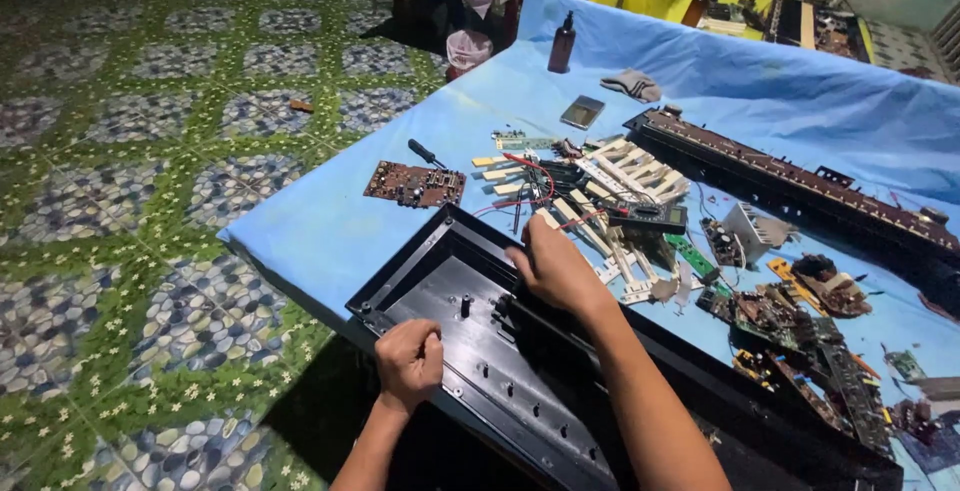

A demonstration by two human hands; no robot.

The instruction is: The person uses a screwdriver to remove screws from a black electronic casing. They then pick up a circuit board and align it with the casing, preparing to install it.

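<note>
A long black plastic housing [440, 281] lies open side up across the near edge of a table covered in blue cloth [330, 221]. My left hand [408, 361] is closed into a fist and rests on the housing's near rim; whether it holds something small I cannot tell. My right hand [553, 269] reaches over the housing's far wall, fingers curled at its edge beside a pile of white keys [615, 191] and red wires. What the fingertips grip is hidden.
A brown circuit board [414, 185] and a black-handled screwdriver [425, 153] lie at the left. Several circuit boards [790, 321] cover the right. A long black key assembly [800, 186], a dark bottle [562, 43], a phone [582, 111] and a rag [631, 84] lie farther back. Green tiled floor is left.
</note>
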